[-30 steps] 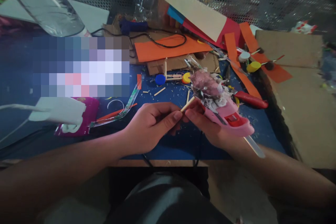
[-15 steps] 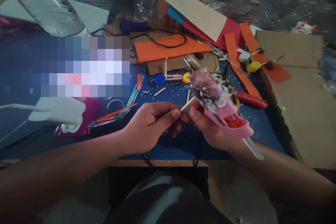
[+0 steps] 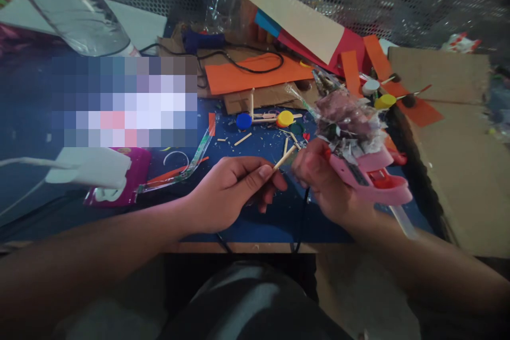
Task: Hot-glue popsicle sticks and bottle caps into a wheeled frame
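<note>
Between the thumb and fingers of my left hand (image 3: 239, 186) is a short thin wooden stick (image 3: 285, 157), its free end pointing up and right. My right hand (image 3: 324, 180) is closed around a pink hot glue gun (image 3: 362, 164), with a translucent glue stick (image 3: 402, 221) sticking out of its back. The gun's front is wrapped in crumpled, dirty plastic and residue. Its handle is mostly hidden by my fingers. Just beyond the hands, a blue bottle cap (image 3: 244, 120) and a yellow bottle cap (image 3: 285, 118) are joined by a stick, with another stick upright beside the blue one.
On the left, a white plug (image 3: 90, 164) sits in a magenta socket block (image 3: 139, 170); a clear bottle (image 3: 79, 10) stands behind, near a blurred patch. Orange sheet (image 3: 243, 71), coloured paper and cardboard (image 3: 470, 170) lie behind and right. Stick scraps litter the blue tabletop.
The glue gun has moved right, away from the wooden stick, and tilted slightly with my right hand. My left hand holds the stick in nearly the same place.
</note>
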Demonstrator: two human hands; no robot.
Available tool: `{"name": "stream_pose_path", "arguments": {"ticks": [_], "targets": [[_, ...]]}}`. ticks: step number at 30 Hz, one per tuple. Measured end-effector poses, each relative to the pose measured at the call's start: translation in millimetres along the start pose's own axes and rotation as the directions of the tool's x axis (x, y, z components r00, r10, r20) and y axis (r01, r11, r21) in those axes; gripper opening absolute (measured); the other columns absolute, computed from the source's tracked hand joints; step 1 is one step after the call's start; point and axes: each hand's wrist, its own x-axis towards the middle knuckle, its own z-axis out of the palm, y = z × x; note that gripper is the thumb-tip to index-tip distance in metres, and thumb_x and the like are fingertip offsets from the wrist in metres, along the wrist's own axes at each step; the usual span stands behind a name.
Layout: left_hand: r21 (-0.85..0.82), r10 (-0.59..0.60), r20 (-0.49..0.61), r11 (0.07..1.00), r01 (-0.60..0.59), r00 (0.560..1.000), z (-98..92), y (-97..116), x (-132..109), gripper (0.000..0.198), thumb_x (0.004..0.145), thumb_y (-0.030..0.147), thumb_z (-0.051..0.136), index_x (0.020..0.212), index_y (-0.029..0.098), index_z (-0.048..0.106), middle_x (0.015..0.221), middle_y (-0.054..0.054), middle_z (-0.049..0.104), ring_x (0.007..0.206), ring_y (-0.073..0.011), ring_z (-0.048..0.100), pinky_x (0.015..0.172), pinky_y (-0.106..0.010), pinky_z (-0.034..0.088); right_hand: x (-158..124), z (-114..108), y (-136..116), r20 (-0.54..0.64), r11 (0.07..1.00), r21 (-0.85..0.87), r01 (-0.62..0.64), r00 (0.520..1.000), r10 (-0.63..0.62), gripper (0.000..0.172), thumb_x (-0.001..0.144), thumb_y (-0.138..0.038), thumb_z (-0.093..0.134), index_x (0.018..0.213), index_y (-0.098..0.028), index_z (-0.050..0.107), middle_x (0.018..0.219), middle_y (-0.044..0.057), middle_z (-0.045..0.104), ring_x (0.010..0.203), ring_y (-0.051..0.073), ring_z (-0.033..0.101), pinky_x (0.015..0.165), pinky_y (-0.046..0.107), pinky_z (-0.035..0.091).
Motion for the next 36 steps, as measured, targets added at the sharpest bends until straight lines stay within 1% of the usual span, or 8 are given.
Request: {"name": "stream_pose_path", "arguments": {"ticks": [5, 9, 11, 14, 17, 25, 31, 36], "targets": [[-0.017, -0.007, -0.001, 1.000, 0.007, 1.000, -3.4, -3.0, -1.5, 0.054, 0.094, 0.065, 0.079, 0.091, 0.012, 0.074, 0.070, 0.001, 0.064, 0.063, -0.0069, 0.061, 0.063, -0.015, 0.053, 0.6, 2.8, -2.6, -0.001, 0.995, 0.097, -0.019, 1.000, 0.019, 0.039, 0.100, -0.067, 0.071, 0.097, -0.028, 0.069, 0.065, -0.005, 0.056, 0.057, 0.015, 0.052, 0.056, 0.033, 0.042], [0.024, -0.004, 0.006, 1.000, 0.004, 1.000, -3.8, -2.6, -1.5, 0.055, 0.096, 0.067, 0.076, 0.091, 0.012, 0.074, 0.070, 0.001, 0.064, 0.062, -0.0078, 0.061, 0.062, -0.017, 0.051, -0.1, 2.1, -3.8, -0.008, 0.996, 0.064, -0.065, 0.998, 0.065, 0.034, 0.101, -0.060, 0.074, 0.116, -0.030, 0.074, 0.071, -0.005, 0.058, 0.061, 0.014, 0.053, 0.058, 0.032, 0.043], [0.065, -0.001, 0.008, 0.998, 0.000, 1.000, -3.0, -0.9, -1.3, 0.056, 0.098, 0.068, 0.073, 0.091, 0.012, 0.073, 0.069, 0.001, 0.063, 0.061, -0.0086, 0.060, 0.061, -0.018, 0.051, 0.5, 2.2, -6.9, 0.007, 0.999, 0.025, -0.040, 0.999, 0.040, 0.031, 0.099, -0.059, 0.076, 0.097, -0.027, 0.074, 0.069, -0.005, 0.056, 0.062, 0.014, 0.051, 0.062, 0.034, 0.045], [0.138, 0.026, 0.018, 0.990, -0.028, 1.000, -2.2, 1.7, -1.0, 0.053, 0.100, 0.065, 0.072, 0.089, 0.013, 0.073, 0.068, 0.000, 0.063, 0.061, -0.0099, 0.059, 0.061, -0.020, 0.052, 2.2, 4.3, -12.9, 0.025, 0.999, -0.017, -0.032, 0.999, 0.032, 0.048, 0.089, -0.059, 0.087, 0.067, -0.025, 0.061, 0.063, -0.004, 0.056, 0.064, 0.015, 0.055, 0.070, 0.037, 0.052], [0.210, 0.039, 0.040, 0.977, -0.046, 0.998, -2.1, 2.6, -1.1, 0.051, 0.102, 0.062, 0.070, 0.089, 0.013, 0.073, 0.069, 0.000, 0.064, 0.061, -0.0104, 0.059, 0.062, -0.021, 0.053, 2.7, 6.0, -15.2, 0.028, 0.993, -0.014, -0.120, 0.992, 0.120, 0.047, 0.080, -0.068, 0.091, 0.079, -0.026, 0.071, 0.062, -0.004, 0.060, 0.059, 0.015, 0.056, 0.063, 0.036, 0.050], [0.264, 0.043, 0.091, 0.962, -0.066, 0.995, -4.4, 1.7, -3.8, 0.053, 0.107, 0.062, 0.061, 0.089, 0.013, 0.071, 0.068, 0.001, 0.062, 0.060, -0.0089, 0.059, 0.061, -0.019, 0.048, -0.3, 0.3, -6.7, 0.040, 0.992, -0.100, -0.072, 0.996, 0.076, 0.045, 0.095, -0.071, 0.074, 0.097, -0.027, 0.080, 0.073, 0.003, 0.069, 0.066, 0.020, 0.064, 0.056, 0.036, 0.048], [0.250, 0.027, 0.085, 0.967, -0.047, 0.996, -4.7, 1.2, -3.4, 0.053, 0.107, 0.062, 0.061, 0.089, 0.013, 0.071, 0.069, 0.000, 0.063, 0.061, -0.0098, 0.060, 0.062, -0.021, 0.048, 1.3, 3.1, -13.1, 0.040, 0.996, -0.054, -0.071, 0.997, 0.073, 0.045, 0.088, -0.070, 0.082, 0.097, -0.026, 0.077, 0.067, -0.002, 0.063, 0.057, 0.016, 0.058, 0.055, 0.034, 0.047], [0.256, 0.030, 0.094, 0.965, -0.053, 0.995, -4.9, 1.6, -2.1, 0.053, 0.106, 0.063, 0.062, 0.088, 0.013, 0.070, 0.067, 0.001, 0.062, 0.061, -0.0098, 0.060, 0.062, -0.021, 0.047, 2.8, 9.5, -19.5, 0.026, 0.997, -0.002, -0.071, 0.997, 0.071, 0.045, 0.077, -0.063, 0.095, 0.077, -0.027, 0.067, 0.061, -0.004, 0.061, 0.058, 0.017, 0.060, 0.057, 0.035, 0.050]]}}
